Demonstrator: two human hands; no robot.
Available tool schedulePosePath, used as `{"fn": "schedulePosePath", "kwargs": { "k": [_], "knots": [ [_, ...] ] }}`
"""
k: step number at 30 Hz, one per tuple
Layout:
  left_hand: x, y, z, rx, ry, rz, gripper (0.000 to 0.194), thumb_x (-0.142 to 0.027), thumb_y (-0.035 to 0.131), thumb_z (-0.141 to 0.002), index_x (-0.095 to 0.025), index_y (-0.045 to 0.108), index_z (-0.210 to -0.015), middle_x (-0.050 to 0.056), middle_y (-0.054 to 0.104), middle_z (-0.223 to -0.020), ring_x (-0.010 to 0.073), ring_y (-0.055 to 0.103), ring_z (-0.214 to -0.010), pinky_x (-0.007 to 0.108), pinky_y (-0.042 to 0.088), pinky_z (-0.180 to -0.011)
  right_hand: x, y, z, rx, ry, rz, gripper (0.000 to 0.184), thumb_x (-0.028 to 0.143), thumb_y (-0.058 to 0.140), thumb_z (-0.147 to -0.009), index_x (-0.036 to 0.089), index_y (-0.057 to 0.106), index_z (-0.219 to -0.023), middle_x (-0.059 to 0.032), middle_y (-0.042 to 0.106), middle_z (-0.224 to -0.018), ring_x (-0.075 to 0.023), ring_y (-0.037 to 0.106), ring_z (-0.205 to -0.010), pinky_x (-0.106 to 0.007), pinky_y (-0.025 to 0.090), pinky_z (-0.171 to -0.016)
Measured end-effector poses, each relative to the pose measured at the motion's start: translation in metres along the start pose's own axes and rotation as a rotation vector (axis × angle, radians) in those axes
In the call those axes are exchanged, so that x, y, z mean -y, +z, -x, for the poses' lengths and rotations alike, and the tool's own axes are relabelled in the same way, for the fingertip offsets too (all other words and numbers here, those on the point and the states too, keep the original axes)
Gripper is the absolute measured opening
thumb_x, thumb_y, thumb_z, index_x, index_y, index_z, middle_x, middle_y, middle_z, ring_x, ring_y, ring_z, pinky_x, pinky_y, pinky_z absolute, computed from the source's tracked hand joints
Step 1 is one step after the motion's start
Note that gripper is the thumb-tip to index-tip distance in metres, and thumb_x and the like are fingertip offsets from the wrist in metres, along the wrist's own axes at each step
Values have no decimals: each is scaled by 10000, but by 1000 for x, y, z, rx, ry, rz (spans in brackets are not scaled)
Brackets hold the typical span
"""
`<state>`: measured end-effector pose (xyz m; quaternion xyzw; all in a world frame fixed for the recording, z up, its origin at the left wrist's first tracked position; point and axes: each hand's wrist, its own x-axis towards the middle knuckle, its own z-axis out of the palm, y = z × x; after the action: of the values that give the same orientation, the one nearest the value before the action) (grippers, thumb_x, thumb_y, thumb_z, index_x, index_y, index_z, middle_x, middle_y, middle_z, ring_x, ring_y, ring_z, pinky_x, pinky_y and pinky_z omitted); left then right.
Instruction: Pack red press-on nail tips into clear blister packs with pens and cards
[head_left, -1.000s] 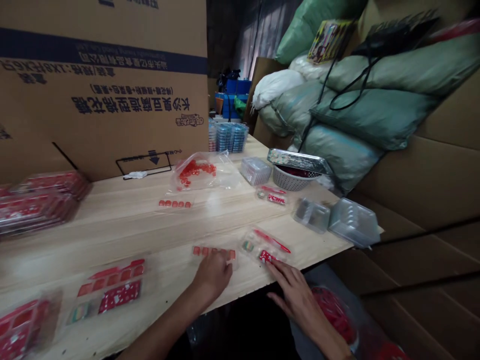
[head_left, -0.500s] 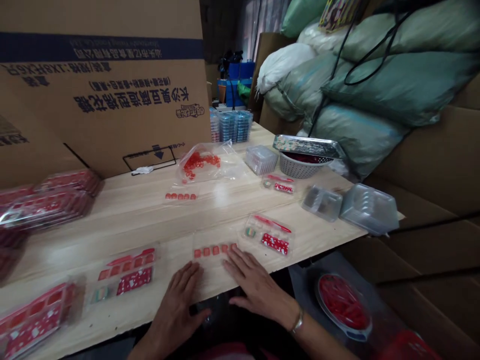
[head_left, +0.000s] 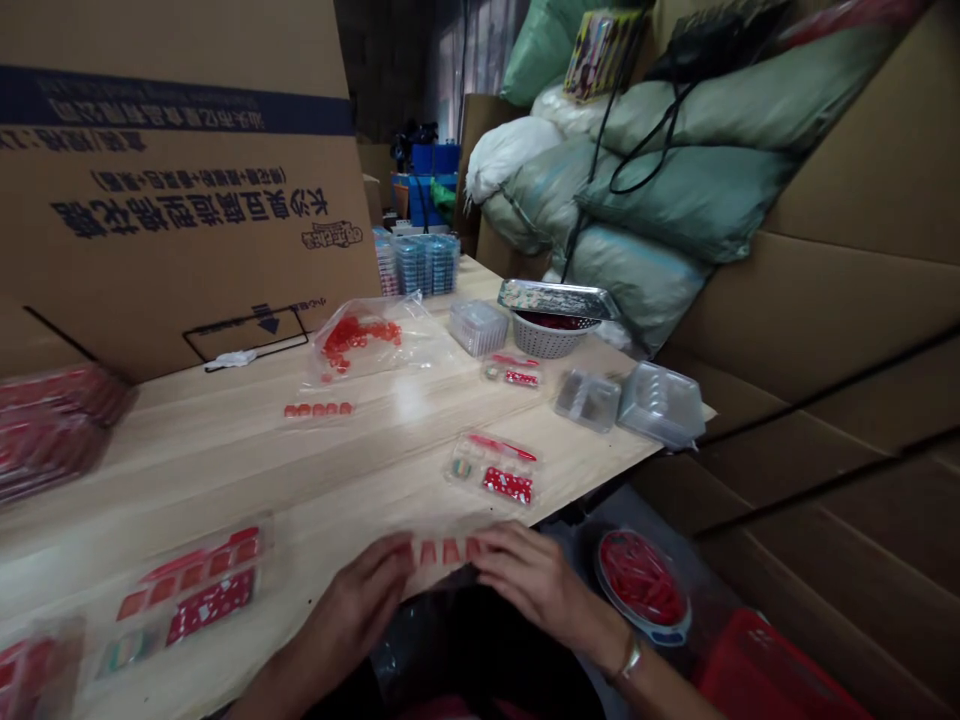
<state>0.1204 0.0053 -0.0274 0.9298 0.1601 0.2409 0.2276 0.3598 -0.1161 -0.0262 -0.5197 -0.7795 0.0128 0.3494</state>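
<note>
At the table's front edge, a row of orange-red cubes in clear plastic [head_left: 450,551] lies between my hands. My left hand [head_left: 360,590] has its fingers closed on the left end of that strip, and my right hand [head_left: 536,580] pinches the right end. Part of each end is hidden under the fingers. Just beyond sits a clear compartment tray [head_left: 457,486] with a red stick-like piece, a red dotted sachet and a small green-and-white item. To the left is a filled tray [head_left: 191,585] that also holds a row of orange-red cubes.
A clear bag of orange-red cubes [head_left: 360,340] lies further back, with another cube strip [head_left: 318,410] before it. Empty clear trays [head_left: 660,405] and a grey basket [head_left: 551,340] stand right. Stacked packs [head_left: 52,430] and a large carton [head_left: 187,200] are left. A bowl of red pieces [head_left: 643,578] sits below.
Both hands have closed from lying flat beside the cube strip to gripping its two ends. The strip is now nearer the table's front edge. The view has turned to the right.
</note>
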Motion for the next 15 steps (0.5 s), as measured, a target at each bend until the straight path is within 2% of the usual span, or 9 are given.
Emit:
{"fn": "schedulePosePath", "kwargs": {
  "k": [2,4,6,8,9,11,13,15],
  "knots": [
    [1,2,-41,-67,-100,204,195,-194,449,-906,-204,600,-1030,73,665,-1071,160,640,-967,253,530,-802,-20,-10,3,-101,124,-72,189,239,516,-927,224,617,-1087,-60,684,-1048,-179,636,-952,-299,527,-810],
    [9,11,-91,-72,-301,382,139,-240,524,-866,-187,608,-963,37,678,-908,144,644,-823,249,524,-735,-50,-16,2,-234,313,-128,243,280,500,-929,222,582,-1150,-63,689,-1012,-183,652,-922,-303,533,-786],
    [22,28,-139,-70,-358,401,184,-199,590,-798,-167,603,-979,20,670,-838,138,641,-762,237,518,-682,-84,-16,-2,-334,498,-150,325,336,479,-924,198,543,-1210,-75,685,-978,-192,660,-879,-314,542,-743],
    [36,47,-172,-82,-410,377,190,-142,644,-713,-145,628,-903,12,645,-771,145,628,-722,246,511,-659,-112,-14,-9,-352,587,-126,344,375,476,-907,172,576,-1167,-96,666,-986,-206,645,-897,-342,537,-758],
    [43,55,-182,-95,-436,358,187,-126,655,-683,-138,637,-868,13,634,-763,150,622,-720,255,509,-659,-122,-12,-12,-343,595,-102,331,382,477,-901,168,609,-1116,-104,655,-999,-213,632,-925,-356,527,-788],
    [53,67,-185,-120,-474,326,206,-119,646,-667,-129,647,-872,16,620,-770,149,612,-711,264,508,-656,-134,-6,-17,-320,580,-56,291,371,482,-896,178,657,-1025,-103,644,-1023,-218,604,-981,-377,496,-859],
    [61,70,-172,-139,-494,301,288,-145,609,-702,-127,635,-989,8,611,-773,132,601,-665,256,507,-628,-135,1,-23,-293,563,-36,259,337,483,-901,200,671,-1014,-84,651,-1006,-211,593,-985,-378,476,-885],
    [68,66,-151,-151,-505,263,342,-171,565,-738,-136,610,-1075,-8,597,-746,123,585,-624,254,506,-609,-129,10,-29,-253,553,-23,230,293,494,-900,213,674,-1019,-68,663,-980,-206,592,-951,-370,473,-866]
  ]
}}
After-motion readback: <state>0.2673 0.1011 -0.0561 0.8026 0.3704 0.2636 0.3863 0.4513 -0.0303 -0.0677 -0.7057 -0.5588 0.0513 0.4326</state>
